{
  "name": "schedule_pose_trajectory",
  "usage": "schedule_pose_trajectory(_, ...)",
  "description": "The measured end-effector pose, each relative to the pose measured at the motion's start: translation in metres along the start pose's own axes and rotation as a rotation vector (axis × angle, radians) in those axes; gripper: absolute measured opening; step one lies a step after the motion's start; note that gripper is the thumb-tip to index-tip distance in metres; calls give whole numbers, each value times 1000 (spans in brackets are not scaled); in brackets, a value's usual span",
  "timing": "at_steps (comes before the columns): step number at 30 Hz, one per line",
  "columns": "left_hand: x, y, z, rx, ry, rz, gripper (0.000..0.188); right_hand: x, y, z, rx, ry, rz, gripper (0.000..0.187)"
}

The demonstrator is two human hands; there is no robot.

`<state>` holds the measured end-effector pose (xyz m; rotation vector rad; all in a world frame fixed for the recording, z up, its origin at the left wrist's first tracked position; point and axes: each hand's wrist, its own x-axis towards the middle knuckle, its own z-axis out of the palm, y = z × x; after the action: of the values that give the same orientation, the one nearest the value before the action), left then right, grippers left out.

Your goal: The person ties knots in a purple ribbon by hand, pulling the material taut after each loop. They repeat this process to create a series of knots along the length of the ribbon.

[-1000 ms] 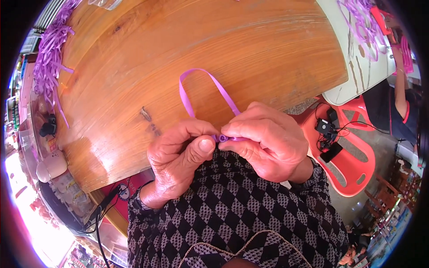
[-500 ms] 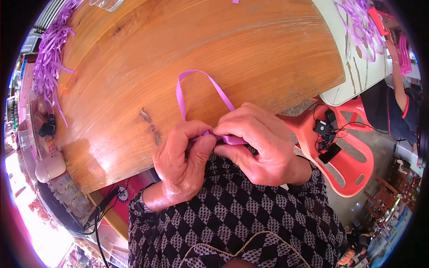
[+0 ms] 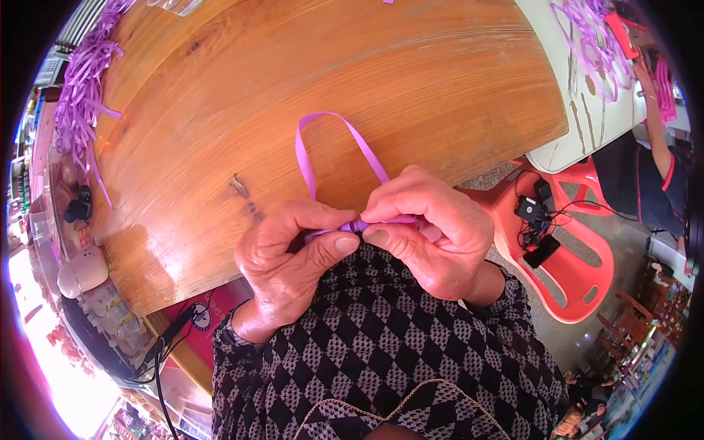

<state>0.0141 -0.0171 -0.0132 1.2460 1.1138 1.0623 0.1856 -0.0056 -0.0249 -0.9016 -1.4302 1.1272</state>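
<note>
A flat purple ribbon [image 3: 336, 114] rises in a loop beyond my fingers, over the near edge of the wooden table [image 3: 242, 88]. Between my fingertips it is bunched into a small knot. My left hand [image 3: 290, 257] pinches the ribbon on one side of that knot with thumb and forefinger. On the other side, my right hand [image 3: 436, 238] grips it the same way, the fingertips close to the left ones. The ribbon's ends are mostly hidden behind my fingers.
A heap of purple ribbons [image 3: 81, 88] hangs over the table's left edge. More ribbons [image 3: 587, 44] lie on a white table [image 3: 546, 158] at far right, near another person's arm [image 3: 653, 110]. An orange chair [image 3: 579, 286] holds black devices and cables [image 3: 532, 213].
My hands have drawn slightly apart, with the knot now showing between the fingertips. The ribbon loop has shifted a little to the right.
</note>
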Motion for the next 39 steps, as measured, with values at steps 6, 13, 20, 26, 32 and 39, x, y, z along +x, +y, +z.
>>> schedule_pose_trajectory(6, 6, 1, -4, 421, -72, 342, 21, 0, 2, -5, -6, -92, -20, 16)
schedule_pose_trajectory(13, 9, 1, -3, 404, -151, 338, 21, -5, 8, -2, 14, -55, -24, 15)
schedule_pose_trajectory(20, 5, 1, 1, 542, -79, 406, 20, -7, 10, 1, 28, -42, -76, 14)
schedule_pose_trajectory(26, 1, -6, 3, 708, -53, 541, 24, -8, 17, 2, -40, -36, -181, 15)
schedule_pose_trajectory(32, -1, -8, 1, 782, -68, 653, 29, -8, 15, 5, -129, -29, -286, 16)
schedule_pose_trajectory(39, 5, -4, -11, 697, -246, 657, 29, -9, 13, 0, -47, -113, -244, 16)
